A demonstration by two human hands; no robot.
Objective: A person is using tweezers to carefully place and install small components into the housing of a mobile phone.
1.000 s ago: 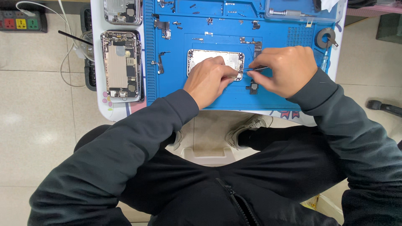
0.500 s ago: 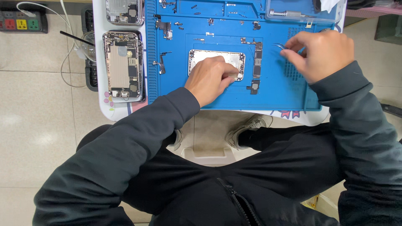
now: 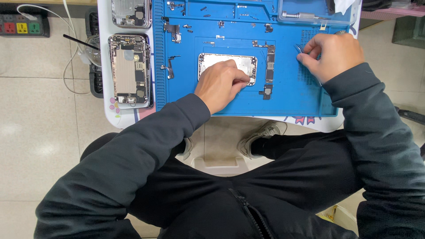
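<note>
Pressing down on one silver phone shell [image 3: 228, 66] at the middle of the blue mat [image 3: 283, 95], the left hand [image 3: 220, 84] with fingers curled loosely over its lower right edge, flat against it rather than closed around it. Pinching slim metal tweezers [image 3: 301, 49] between thumb and fingertips, the right hand [image 3: 333, 55] over the ribbed patch at the mat's right side, well apart from the shell.

Counting three phone bodies in all: that shell on the mat, plus two opened phones [image 3: 129, 70] lying on the white counter [image 3: 113, 117] to the left, one below the other, the upper one cut off by the frame edge. Lying just right of the shell, one long dark circuit board [image 3: 269, 63] and one small dark part [image 3: 267, 90] beneath it. Sitting scattered along the mat's top trays, several small screws and brackets, too tiny for counting. Resting at top right, one clear plastic box [image 3: 310, 15]. Lying on the tiled floor at top left, one power strip [image 3: 23, 25] with red, yellow and green squares.

Having shifted since half a second ago, the right hand slightly lower over the ribbed patch; staying planted on the shell, the left hand.
</note>
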